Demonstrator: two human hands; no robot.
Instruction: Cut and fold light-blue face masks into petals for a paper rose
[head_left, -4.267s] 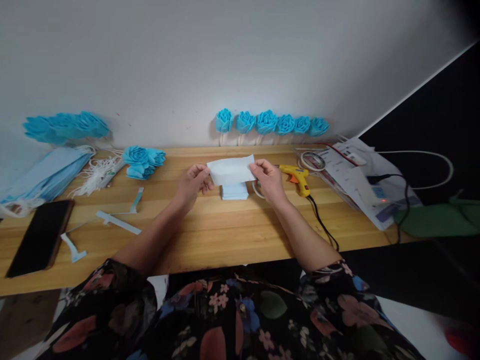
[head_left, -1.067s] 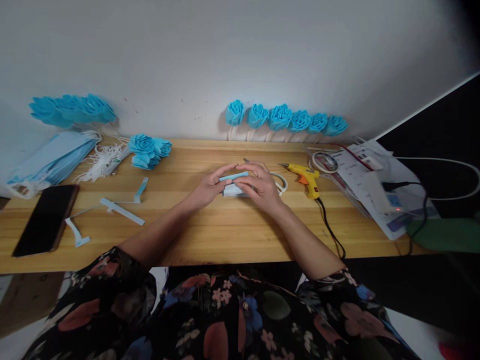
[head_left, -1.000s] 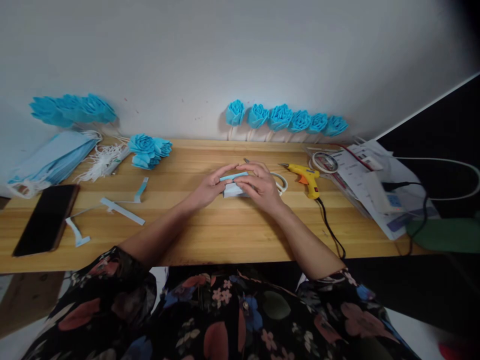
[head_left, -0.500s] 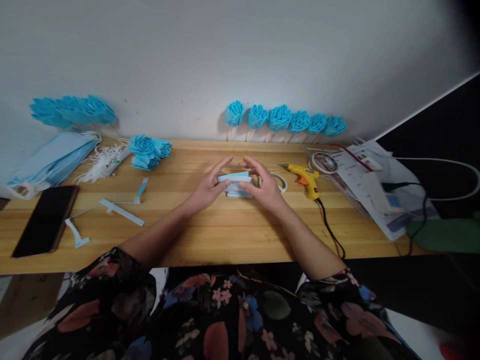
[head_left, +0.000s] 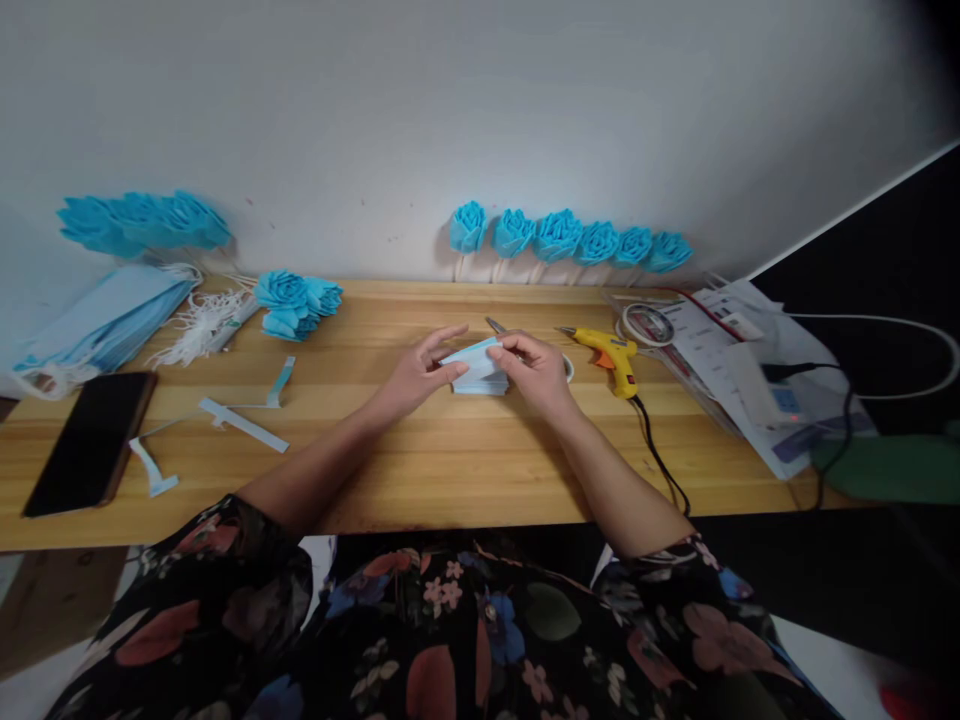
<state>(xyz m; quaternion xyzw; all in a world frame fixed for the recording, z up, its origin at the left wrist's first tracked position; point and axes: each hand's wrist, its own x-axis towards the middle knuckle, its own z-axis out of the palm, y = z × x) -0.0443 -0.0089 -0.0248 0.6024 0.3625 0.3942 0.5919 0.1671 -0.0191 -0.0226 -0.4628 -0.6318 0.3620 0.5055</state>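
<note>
A light blue piece of face mask fabric (head_left: 477,358) is held tilted above the middle of the table. My right hand (head_left: 538,375) pinches its upper right corner between thumb and fingers. At its left edge, my left hand (head_left: 416,375) grips with the thumb in front; the index finger stretches out past it and the other fingertips are partly hidden. Directly under it, a small stack of similar pieces (head_left: 478,388) shows its front edge. A pointed metal tip (head_left: 495,325) and part of a white tape roll (head_left: 569,369) show around my right hand.
A yellow glue gun (head_left: 611,355) lies to the right, its black cord trailing forward. Blue fabric flowers (head_left: 559,236) on sticks lean on the wall. More flowers (head_left: 289,300), face masks (head_left: 112,310), cut strips (head_left: 244,425) and a phone (head_left: 90,440) are at left. Papers (head_left: 750,370) lie far right.
My right hand has shifted its hold to the fabric's upper right corner, raising that side. The fabric now tilts and looks more opened out, and a metal tip shows behind.
</note>
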